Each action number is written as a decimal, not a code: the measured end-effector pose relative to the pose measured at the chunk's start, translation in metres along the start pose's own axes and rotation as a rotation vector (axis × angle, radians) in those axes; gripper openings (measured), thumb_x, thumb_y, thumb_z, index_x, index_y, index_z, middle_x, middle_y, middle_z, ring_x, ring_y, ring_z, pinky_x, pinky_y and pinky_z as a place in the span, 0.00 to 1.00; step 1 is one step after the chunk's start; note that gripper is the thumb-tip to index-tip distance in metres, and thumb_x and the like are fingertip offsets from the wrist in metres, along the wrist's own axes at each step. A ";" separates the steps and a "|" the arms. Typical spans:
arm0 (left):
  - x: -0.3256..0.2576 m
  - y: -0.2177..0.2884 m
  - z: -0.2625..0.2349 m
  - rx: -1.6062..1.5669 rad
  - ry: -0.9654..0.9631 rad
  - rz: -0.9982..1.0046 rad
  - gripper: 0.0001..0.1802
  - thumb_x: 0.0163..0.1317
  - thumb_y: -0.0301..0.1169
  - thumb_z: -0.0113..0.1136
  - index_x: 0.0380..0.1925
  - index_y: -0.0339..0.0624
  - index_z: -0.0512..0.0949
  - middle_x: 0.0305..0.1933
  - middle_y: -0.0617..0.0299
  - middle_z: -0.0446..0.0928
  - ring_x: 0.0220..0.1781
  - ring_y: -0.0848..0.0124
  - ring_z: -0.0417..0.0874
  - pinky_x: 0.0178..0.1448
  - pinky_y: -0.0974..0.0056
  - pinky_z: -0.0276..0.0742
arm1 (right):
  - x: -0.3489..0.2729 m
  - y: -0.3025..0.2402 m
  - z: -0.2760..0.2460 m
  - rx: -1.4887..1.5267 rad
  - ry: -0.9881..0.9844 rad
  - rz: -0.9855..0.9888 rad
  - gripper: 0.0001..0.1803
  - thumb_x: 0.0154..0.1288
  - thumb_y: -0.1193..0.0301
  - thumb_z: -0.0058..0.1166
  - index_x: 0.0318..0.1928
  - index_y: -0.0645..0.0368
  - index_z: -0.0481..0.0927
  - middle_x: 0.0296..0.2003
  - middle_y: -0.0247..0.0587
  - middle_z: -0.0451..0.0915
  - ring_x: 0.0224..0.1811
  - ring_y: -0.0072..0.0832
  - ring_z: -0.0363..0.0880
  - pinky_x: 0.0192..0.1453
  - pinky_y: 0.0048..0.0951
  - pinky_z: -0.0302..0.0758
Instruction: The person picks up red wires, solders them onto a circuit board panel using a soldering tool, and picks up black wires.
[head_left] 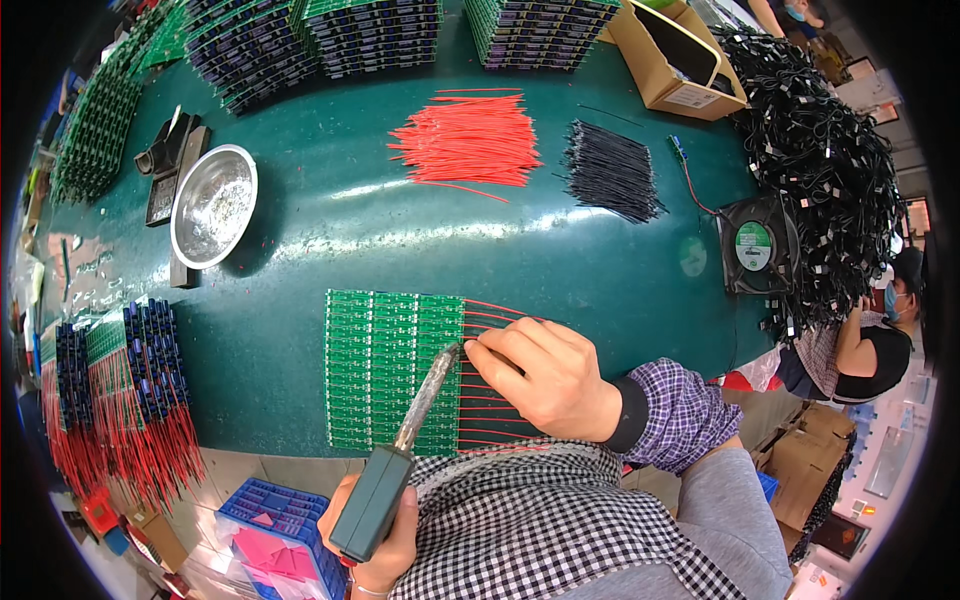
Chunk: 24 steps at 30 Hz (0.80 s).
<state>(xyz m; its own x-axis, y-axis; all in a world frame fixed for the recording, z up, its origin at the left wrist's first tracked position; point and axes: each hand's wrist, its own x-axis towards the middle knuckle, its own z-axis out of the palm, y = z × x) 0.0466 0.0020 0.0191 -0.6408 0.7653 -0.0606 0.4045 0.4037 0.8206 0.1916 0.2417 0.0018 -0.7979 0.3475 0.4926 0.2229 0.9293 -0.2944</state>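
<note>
A green panel of joined circuit boards (392, 370) lies at the table's front edge. Red wires (490, 442) run off its right side in a row, with a few dark ones among them. In my left hand (400, 535), fingers wrapped round its dark green handle, is a soldering iron (428, 395). Its tip meets the panel's right edge, close to my right fingertips. My right hand (545, 375) reaches in from the right and pinches a thin wire at that edge. The wire's end is mostly hidden by the fingers.
Beyond lie a red wire pile (468, 137) and a black wire pile (612, 170). A metal bowl (213, 207) leans on a dark stand at left. A fan (758, 245) and heaped black cables (820, 150) occupy the right. Board stacks (372, 38) line the back; another person (870, 345) sits right.
</note>
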 end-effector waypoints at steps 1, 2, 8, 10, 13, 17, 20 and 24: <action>-0.001 -0.002 0.001 0.004 0.018 0.035 0.12 0.50 0.24 0.74 0.35 0.35 0.85 0.33 0.52 0.82 0.28 0.58 0.84 0.31 0.60 0.78 | 0.000 0.000 0.000 0.002 -0.001 0.002 0.18 0.50 0.75 0.63 0.44 0.64 0.84 0.37 0.38 0.83 0.32 0.28 0.81 0.32 0.26 0.77; -0.002 -0.004 0.000 0.007 0.036 0.070 0.11 0.50 0.24 0.74 0.35 0.35 0.85 0.32 0.52 0.81 0.27 0.58 0.83 0.29 0.60 0.76 | 0.000 0.000 0.000 0.003 -0.002 0.004 0.18 0.50 0.75 0.63 0.44 0.64 0.84 0.37 0.38 0.83 0.32 0.28 0.81 0.32 0.26 0.77; -0.013 -0.006 -0.009 0.000 -0.058 -0.074 0.16 0.59 0.24 0.76 0.46 0.32 0.83 0.40 0.60 0.82 0.38 0.69 0.81 0.44 0.63 0.78 | -0.002 0.002 0.004 -0.037 0.025 -0.014 0.15 0.50 0.72 0.60 0.41 0.63 0.84 0.32 0.34 0.78 0.33 0.26 0.78 0.32 0.26 0.74; -0.013 -0.006 -0.009 -0.018 -0.060 -0.071 0.17 0.59 0.24 0.76 0.47 0.32 0.83 0.41 0.59 0.83 0.39 0.68 0.81 0.45 0.63 0.78 | -0.002 0.001 0.003 -0.039 0.022 -0.016 0.15 0.50 0.72 0.61 0.41 0.63 0.84 0.33 0.34 0.79 0.34 0.27 0.78 0.32 0.26 0.74; -0.013 -0.004 -0.009 -0.040 -0.059 -0.078 0.18 0.59 0.24 0.75 0.48 0.32 0.82 0.43 0.58 0.83 0.42 0.68 0.82 0.47 0.62 0.79 | -0.001 0.002 0.004 -0.039 0.029 -0.021 0.15 0.50 0.73 0.62 0.41 0.64 0.84 0.34 0.35 0.80 0.34 0.27 0.79 0.32 0.26 0.74; -0.012 0.000 -0.009 -0.024 -0.054 -0.068 0.19 0.58 0.23 0.75 0.49 0.32 0.82 0.45 0.56 0.84 0.44 0.67 0.84 0.48 0.61 0.81 | 0.000 0.000 0.003 -0.003 0.083 -0.018 0.18 0.48 0.74 0.64 0.43 0.63 0.85 0.37 0.38 0.84 0.35 0.29 0.82 0.33 0.28 0.75; -0.015 -0.002 -0.010 -0.024 -0.060 -0.075 0.19 0.58 0.22 0.75 0.49 0.32 0.83 0.45 0.56 0.84 0.43 0.67 0.84 0.48 0.62 0.81 | -0.002 -0.003 0.000 0.012 0.055 -0.013 0.17 0.48 0.74 0.63 0.42 0.63 0.86 0.36 0.38 0.84 0.34 0.29 0.82 0.33 0.28 0.74; -0.017 -0.005 -0.013 -0.022 -0.079 -0.108 0.19 0.58 0.23 0.75 0.49 0.32 0.83 0.45 0.56 0.84 0.43 0.67 0.85 0.47 0.62 0.81 | -0.004 -0.002 0.001 0.022 0.057 -0.021 0.17 0.48 0.73 0.63 0.42 0.63 0.86 0.36 0.37 0.84 0.33 0.28 0.81 0.31 0.27 0.73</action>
<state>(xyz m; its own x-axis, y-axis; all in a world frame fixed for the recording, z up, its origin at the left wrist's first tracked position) 0.0476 -0.0194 0.0236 -0.6264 0.7552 -0.1930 0.3212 0.4757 0.8189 0.1939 0.2382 -0.0002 -0.7690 0.3351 0.5444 0.1936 0.9337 -0.3012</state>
